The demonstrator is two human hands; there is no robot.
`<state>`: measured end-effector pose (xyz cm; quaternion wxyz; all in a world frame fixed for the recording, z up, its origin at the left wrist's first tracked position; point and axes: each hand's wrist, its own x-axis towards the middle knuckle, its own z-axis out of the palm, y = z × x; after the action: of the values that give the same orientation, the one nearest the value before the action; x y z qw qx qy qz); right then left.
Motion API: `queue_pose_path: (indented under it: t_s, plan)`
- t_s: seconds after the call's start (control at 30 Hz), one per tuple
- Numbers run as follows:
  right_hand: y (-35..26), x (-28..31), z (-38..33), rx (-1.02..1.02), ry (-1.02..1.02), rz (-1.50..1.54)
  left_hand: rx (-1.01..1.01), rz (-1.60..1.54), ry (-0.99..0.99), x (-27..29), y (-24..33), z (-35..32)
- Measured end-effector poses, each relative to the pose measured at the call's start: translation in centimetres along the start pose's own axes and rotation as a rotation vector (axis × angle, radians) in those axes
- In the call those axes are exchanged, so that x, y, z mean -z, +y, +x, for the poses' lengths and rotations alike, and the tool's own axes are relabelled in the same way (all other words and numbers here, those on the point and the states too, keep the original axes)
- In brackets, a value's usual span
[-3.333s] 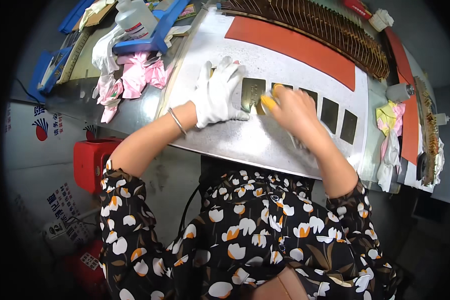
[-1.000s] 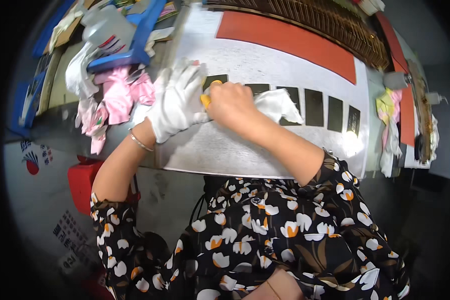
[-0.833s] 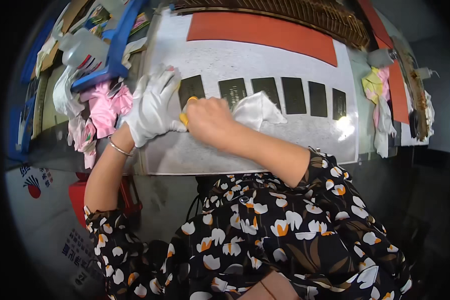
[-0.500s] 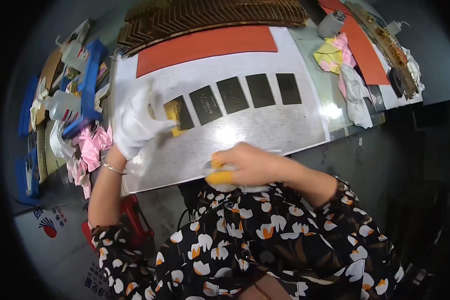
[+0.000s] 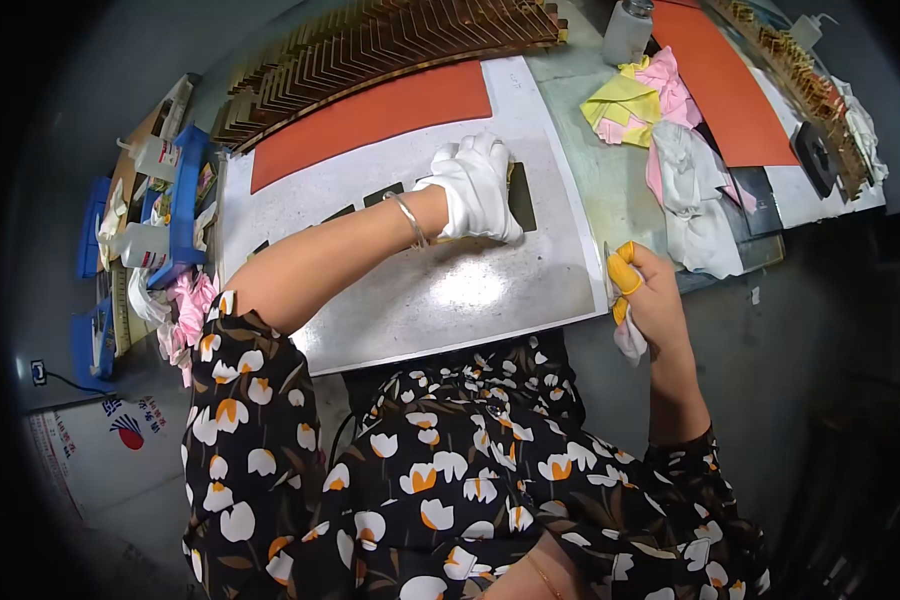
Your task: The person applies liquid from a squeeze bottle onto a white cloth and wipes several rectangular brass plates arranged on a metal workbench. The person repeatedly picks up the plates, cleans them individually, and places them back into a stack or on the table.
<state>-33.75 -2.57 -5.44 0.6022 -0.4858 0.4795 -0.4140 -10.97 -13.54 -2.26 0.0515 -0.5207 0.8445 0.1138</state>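
My left hand point(image 5: 475, 190), in a white glove, bears down over the right part of a row of thin dark plates point(image 5: 523, 202) on a white sheet. A sliver of something yellow shows at the glove's edge; the palm hides the rest. Farther left, plates partly emerge behind my forearm. My right hand point(image 5: 657, 305), bare with yellow covers on its fingers, is closed beside the sheet's right edge. It grips a white cloth point(image 5: 628, 338), and a thin edge sticks up by the fingertips, too small to name.
An orange mat point(image 5: 370, 120) and a slotted rack point(image 5: 390, 50) lie beyond the plates. At left stand a blue holder point(image 5: 185, 200) and squeeze bottles point(image 5: 145, 245). Crumpled yellow and pink cloths point(image 5: 630, 105), a white cloth point(image 5: 688, 200) and a grey bottle point(image 5: 628, 32) occupy the right.
My left hand has swept right along the plates, the yellow piece moving with it. My right hand has moved right, from before my body to beside the sheet's edge, still closed.
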Motion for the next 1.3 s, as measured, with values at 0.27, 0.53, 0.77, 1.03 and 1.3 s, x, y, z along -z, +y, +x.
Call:
queue_pose_path:
  t_s: [0.27,0.53,0.77,1.03,1.3]
  plan:
    - [0.4,0.4,1.1,-0.004,-0.034,0.025,-0.177,0.145,-0.072,2.3,2.7,-1.8]
    - [0.2,0.7,0.9,-0.059,-0.028,0.025,-0.276,-0.348,0.459,-0.7,0.9,-1.4]
    - [0.4,0.9,1.1,-0.013,-0.048,-0.02,0.039,-0.248,0.181,0.7,-0.7,-3.3]
    - [0.5,0.5,1.1,-0.039,-0.005,0.046,0.081,0.02,0.092,-0.6,-5.2,-4.7]
    - [0.3,0.4,0.8,-0.08,0.007,0.063,-0.071,0.116,0.057,2.2,-2.5,-5.4]
